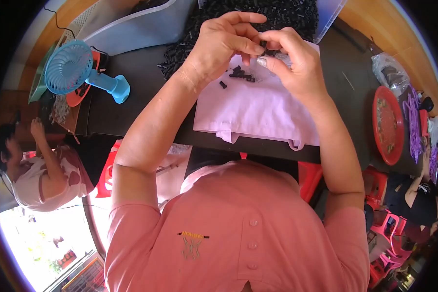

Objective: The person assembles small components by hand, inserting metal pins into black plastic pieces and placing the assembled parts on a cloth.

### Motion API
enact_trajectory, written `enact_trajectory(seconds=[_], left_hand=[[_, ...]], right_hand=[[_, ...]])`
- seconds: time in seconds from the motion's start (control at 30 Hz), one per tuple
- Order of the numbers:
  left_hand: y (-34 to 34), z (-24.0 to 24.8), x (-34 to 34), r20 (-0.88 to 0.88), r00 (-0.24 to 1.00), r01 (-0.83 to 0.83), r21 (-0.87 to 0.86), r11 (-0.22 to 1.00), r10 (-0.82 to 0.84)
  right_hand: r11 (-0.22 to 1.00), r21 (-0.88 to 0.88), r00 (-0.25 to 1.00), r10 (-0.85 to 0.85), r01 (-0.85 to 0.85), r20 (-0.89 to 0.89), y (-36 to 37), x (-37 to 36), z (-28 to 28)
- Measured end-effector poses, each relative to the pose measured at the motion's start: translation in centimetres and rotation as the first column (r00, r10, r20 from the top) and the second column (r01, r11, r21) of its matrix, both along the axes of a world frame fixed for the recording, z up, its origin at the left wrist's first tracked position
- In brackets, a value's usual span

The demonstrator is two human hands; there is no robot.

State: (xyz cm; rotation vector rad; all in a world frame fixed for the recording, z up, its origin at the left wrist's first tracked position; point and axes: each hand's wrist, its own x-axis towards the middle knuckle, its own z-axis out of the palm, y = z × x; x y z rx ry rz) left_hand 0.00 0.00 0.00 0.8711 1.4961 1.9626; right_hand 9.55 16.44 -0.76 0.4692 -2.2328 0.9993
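Note:
My hands meet above a lilac cloth bag [258, 114] spread on the dark table. With thumb and fingers pinched, my left hand [218, 46] grips a small black part [263, 44], its index finger stretched out above. My right hand [299, 61] closes on the same part from the other side, thumb below and fingers above. The fingers cover most of it, so its exact shape does not show. Below my left hand a small cluster of black cylindrical pieces [242, 74] lies on the cloth. One single piece [223, 84] sits apart from it.
A large heap of black pieces [177, 56] spreads beyond my hands, beside a grey-blue plastic bin [136, 30]. At left stands a light-blue fan [117, 89]. Toward the right are a red tray [398, 141], a clear plastic bag [392, 73] and purple cords [413, 126]. Other people sit on both sides.

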Motion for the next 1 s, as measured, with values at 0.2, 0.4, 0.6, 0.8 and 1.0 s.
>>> enact_trajectory(seconds=[0.2, 0.4, 0.6, 0.8, 1.0], left_hand=[[0.4, 0.2, 0.1, 0.03, 0.998, -0.046, -0.062, 0.997, 0.048], [0.3, 0.8, 0.4, 0.216, 0.974, 0.071, 0.027, 0.997, -0.075], [-0.4, 1.6, -0.9, 0.043, 0.998, 0.05, -0.215, 0.975, -0.041], [-1.8, 1.0, -3.5, 0.22, 0.957, -0.216, 0.11, 0.97, 0.189], [-1.5, 1.6, -3.5, 0.285, 0.923, -0.293, 0.082, 0.953, 0.259]], right_hand=[[0.977, 0.121, 0.967, -0.149, 0.176, -0.209, 0.2, -0.4, 0.3], [0.989, 0.064, 0.971, -0.121, 0.136, -0.204, -0.8, 0.0, 0.6], [0.993, 0.011, 0.985, -0.112, 0.115, -0.13, -0.8, -0.1, -0.3], [0.961, 0.261, 0.993, -0.075, 0.096, -0.09, -2.0, -0.6, -0.3], [0.8, 0.6, 0.994, 0.068, -0.002, -0.088, -3.7, -2.8, -0.2]])
